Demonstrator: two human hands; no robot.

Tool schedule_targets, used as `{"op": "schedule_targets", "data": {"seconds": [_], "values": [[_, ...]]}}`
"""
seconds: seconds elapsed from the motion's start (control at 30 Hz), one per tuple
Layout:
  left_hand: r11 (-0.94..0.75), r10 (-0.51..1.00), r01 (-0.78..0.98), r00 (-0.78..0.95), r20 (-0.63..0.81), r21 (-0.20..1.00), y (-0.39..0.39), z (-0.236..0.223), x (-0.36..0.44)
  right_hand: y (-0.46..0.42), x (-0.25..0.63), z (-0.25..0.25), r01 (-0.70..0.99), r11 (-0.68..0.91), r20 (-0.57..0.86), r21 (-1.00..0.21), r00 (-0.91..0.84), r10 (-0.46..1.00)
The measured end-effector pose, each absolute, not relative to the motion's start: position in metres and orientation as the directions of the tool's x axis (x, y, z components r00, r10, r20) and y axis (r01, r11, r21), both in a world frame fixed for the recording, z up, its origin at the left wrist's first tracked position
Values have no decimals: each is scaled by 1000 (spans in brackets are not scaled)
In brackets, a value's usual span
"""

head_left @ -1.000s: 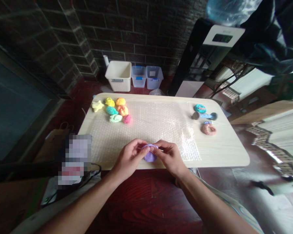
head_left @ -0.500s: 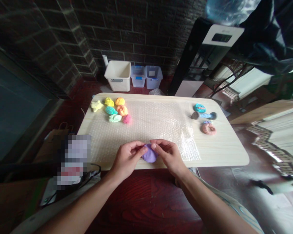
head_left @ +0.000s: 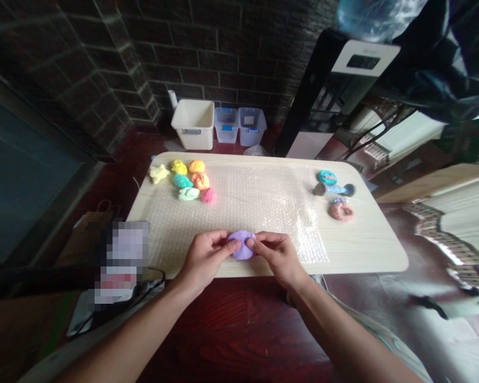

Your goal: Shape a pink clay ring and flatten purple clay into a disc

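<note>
A flat, round piece of purple modelling clay (head_left: 242, 253) is held between my hands above the near edge of the table. My left hand (head_left: 209, 257) pinches its left side, thumb on the face towards me and fingers behind. On the other side my right hand (head_left: 277, 255) grips it the same way, and both thumb tips press near the middle. The fingertips behind the disc are hidden. Below lies a sheet of bubble wrap (head_left: 255, 191) spread over the pale wooden table (head_left: 367, 244).
Several coloured clay lumps, among them a pink one (head_left: 208, 196) and a teal one (head_left: 182, 181), lie at the far left. On the right are a teal clay disc (head_left: 327, 177), a dumbbell-shaped piece (head_left: 335, 190) and a brownish-pink ring (head_left: 342, 211). Bins (head_left: 193, 125) stand behind the table.
The purple clay has turned more face-on and shifted slightly left and up. My thumbs have moved from its upper edge onto its face, with both hands still holding it.
</note>
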State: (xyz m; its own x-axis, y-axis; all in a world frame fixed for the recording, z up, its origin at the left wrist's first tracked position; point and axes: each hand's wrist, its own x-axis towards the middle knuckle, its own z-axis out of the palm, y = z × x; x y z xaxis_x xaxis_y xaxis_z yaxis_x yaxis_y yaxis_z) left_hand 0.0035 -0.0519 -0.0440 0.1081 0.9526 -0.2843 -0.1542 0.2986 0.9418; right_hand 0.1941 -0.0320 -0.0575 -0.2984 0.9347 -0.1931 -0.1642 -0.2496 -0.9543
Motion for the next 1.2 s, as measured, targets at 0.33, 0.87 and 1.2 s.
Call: {"op": "schedule_targets", "data": {"seconds": [0.33, 0.87, 1.2], "values": [[280, 956, -114, 129, -265, 953, -55, -48, 5, -34, 194, -56, -143, -225, -167, -964, -334, 928], [323, 938, -133, 178, -298, 937, -53, -47, 4, -31, 196, -58, -100, -169, -139, -981, -252, 958], [307, 948, -194, 150, -281, 932, -53, -45, 3, -31, 194, -56, -207, -244, -181, -947, -281, 942]]}}
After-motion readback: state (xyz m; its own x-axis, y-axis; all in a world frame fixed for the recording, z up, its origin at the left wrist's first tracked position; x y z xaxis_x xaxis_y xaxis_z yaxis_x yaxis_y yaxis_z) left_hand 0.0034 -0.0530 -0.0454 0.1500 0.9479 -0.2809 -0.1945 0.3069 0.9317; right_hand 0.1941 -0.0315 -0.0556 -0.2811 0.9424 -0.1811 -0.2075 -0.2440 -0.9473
